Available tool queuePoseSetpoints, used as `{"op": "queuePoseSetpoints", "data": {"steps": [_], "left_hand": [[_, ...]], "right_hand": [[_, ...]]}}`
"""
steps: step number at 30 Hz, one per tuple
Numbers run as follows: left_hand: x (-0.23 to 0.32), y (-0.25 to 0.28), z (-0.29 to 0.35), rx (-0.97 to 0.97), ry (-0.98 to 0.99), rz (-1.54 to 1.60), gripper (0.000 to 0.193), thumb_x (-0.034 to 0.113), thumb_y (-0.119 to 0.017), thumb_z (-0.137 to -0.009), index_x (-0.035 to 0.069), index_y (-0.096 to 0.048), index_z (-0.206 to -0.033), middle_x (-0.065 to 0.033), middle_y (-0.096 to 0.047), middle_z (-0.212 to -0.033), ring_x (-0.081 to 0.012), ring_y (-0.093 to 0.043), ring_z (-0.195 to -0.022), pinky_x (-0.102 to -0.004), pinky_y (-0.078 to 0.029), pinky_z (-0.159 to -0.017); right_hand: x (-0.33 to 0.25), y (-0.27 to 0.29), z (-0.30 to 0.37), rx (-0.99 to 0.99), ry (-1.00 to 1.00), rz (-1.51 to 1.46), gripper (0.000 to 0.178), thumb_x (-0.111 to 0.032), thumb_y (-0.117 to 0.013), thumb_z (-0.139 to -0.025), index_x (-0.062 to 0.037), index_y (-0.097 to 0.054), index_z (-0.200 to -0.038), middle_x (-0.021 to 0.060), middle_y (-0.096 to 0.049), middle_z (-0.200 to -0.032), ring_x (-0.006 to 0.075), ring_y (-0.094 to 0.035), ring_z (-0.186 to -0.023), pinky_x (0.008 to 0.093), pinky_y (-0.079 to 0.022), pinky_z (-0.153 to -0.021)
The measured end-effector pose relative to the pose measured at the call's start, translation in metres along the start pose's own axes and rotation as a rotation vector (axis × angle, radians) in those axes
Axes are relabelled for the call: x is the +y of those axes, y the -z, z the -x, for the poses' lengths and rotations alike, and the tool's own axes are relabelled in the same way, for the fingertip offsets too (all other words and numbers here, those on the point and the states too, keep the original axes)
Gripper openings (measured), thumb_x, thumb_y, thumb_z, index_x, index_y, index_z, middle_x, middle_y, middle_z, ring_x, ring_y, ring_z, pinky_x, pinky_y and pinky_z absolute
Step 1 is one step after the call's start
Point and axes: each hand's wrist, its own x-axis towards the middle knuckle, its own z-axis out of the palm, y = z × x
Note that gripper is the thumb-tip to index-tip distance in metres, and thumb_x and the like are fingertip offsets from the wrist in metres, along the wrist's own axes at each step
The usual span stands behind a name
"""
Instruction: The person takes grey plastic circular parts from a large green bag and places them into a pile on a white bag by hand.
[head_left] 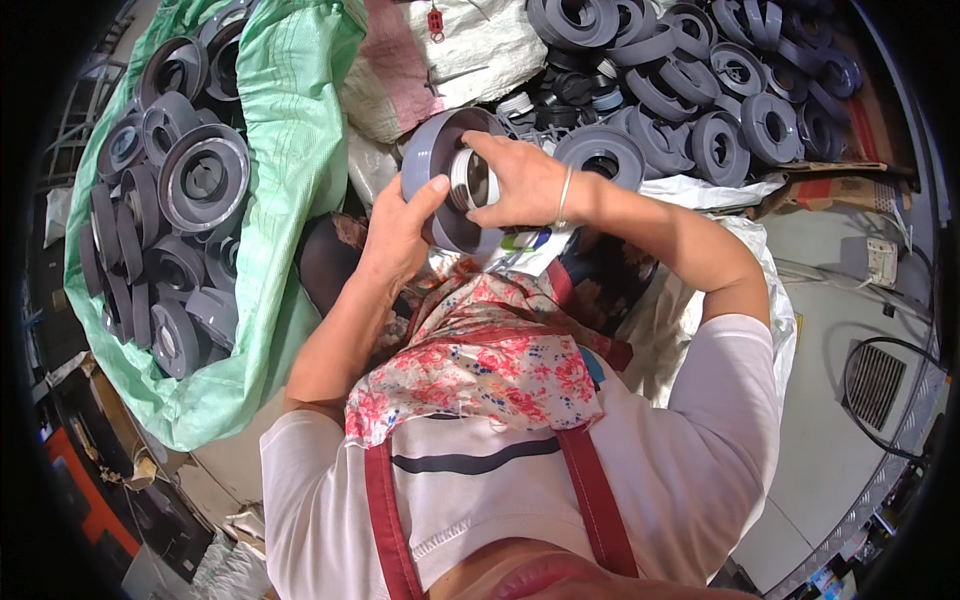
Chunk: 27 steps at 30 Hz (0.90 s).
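Head view: above the floral apron [480, 375], the left hand [398, 232] grips the grey ring [424, 160]; the right hand [528, 182] pinches the white threaded piece [460, 180] inside, which should sit straight. Similar rings [733, 166] lie beyond.

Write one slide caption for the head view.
Left hand holding a grey ring part, right hand at its white collar.

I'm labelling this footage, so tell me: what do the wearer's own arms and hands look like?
Both the left hand and right hand are ungloved. A thin, pale bangle circles the right wrist; none shows on the left. White short sleeves end near the elbows.
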Motion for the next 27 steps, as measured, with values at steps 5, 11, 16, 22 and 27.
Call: {"op": "queuePoseSetpoints", "data": {"steps": [5, 11, 16, 22, 27], "left_hand": [[0.004, 0.01, -0.002, -0.022, -0.106, -0.243, 0.04, 0.015, -0.062, -0.081, -0.003, -0.047, -0.114, -0.008, -0.056, -0.104, -0.0147, -0.056, -0.09, -0.0294, -0.046, -0.081], [0.01, 0.008, -0.007, 0.053, -0.073, 0.048, 0.04, 0.013, -0.061, -0.082, -0.002, -0.046, -0.115, -0.0083, -0.056, -0.104, -0.015, -0.056, -0.09, -0.0307, -0.048, -0.08], [-0.006, 0.011, -0.005, 0.041, -0.218, -0.224, 0.04, 0.015, -0.064, -0.08, -0.002, -0.047, -0.112, -0.0062, -0.057, -0.1, -0.0114, -0.054, -0.088, -0.0268, -0.045, -0.08], [-0.001, 0.014, 0.002, 0.079, -0.264, -0.488, 0.036, 0.018, -0.066, -0.078, -0.002, -0.053, -0.105, -0.0047, -0.059, -0.093, -0.0097, -0.054, -0.084, -0.0256, -0.045, -0.077], [0.015, 0.02, -0.003, 0.075, -0.026, -0.438, 0.038, 0.022, -0.06, -0.082, -0.005, -0.051, -0.108, -0.0084, -0.06, -0.096, -0.0132, -0.057, -0.084, -0.0296, -0.047, -0.076]], "right_hand": [[-0.021, 0.003, -0.01, 0.037, -0.471, -0.773, 0.056, -0.028, -0.068, -0.069, 0.0099, -0.051, -0.106, 0.017, -0.061, -0.085, 0.0225, -0.063, -0.065, 0.0266, -0.051, -0.049], [0.007, 0.013, -0.018, -0.27, -0.499, -0.924, 0.063, -0.044, -0.059, -0.081, 0.0086, -0.044, -0.112, 0.0207, -0.059, -0.084, 0.0255, -0.062, -0.06, 0.0311, -0.051, -0.048], [0.002, -0.009, -0.016, 0.25, 0.01, -0.123, 0.068, -0.032, -0.072, -0.066, 0.0089, -0.042, -0.112, 0.0188, -0.061, -0.083, 0.0231, -0.062, -0.07, 0.0299, -0.05, -0.063], [-0.007, -0.019, -0.019, 0.124, -0.356, -0.524, 0.07, -0.036, -0.073, -0.059, 0.01, -0.048, -0.105, 0.0254, -0.059, -0.096, 0.0331, -0.059, -0.092, 0.0359, -0.048, -0.08], [-0.004, -0.011, -0.01, 0.139, 0.266, 0.24, 0.053, -0.02, -0.065, -0.066, 0.0014, -0.045, -0.111, 0.0196, -0.051, -0.097, 0.0317, -0.055, -0.087, 0.0358, -0.048, -0.075]]}}
